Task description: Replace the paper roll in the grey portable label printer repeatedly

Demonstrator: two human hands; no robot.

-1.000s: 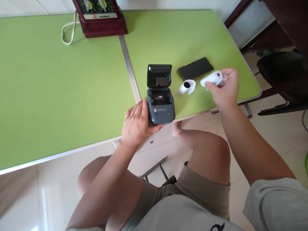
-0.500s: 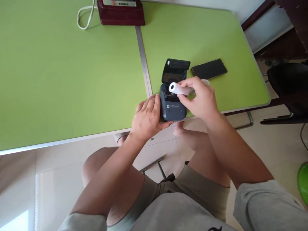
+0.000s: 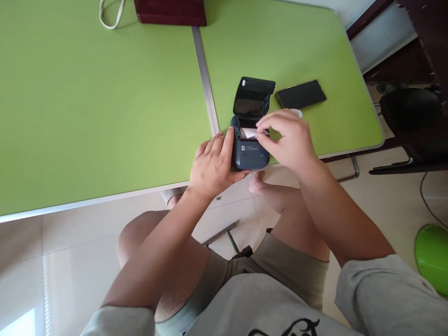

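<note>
Left hand (image 3: 213,163) clamps the small printer (image 3: 251,155) at the near edge of the surface (image 3: 105,116), fingers together on its left side, steadying it. Right hand (image 3: 289,140) pinches the paper roll (image 3: 248,134), right in the open bay below the raised lid (image 3: 254,95). Phone (image 3: 300,94) lies just right.

Paper roll (image 3: 248,134) mostly behind right hand (image 3: 285,140), red box (image 3: 170,11) cut by top edge, label (image 3: 250,148) on printer (image 3: 247,161) unreadable
</note>
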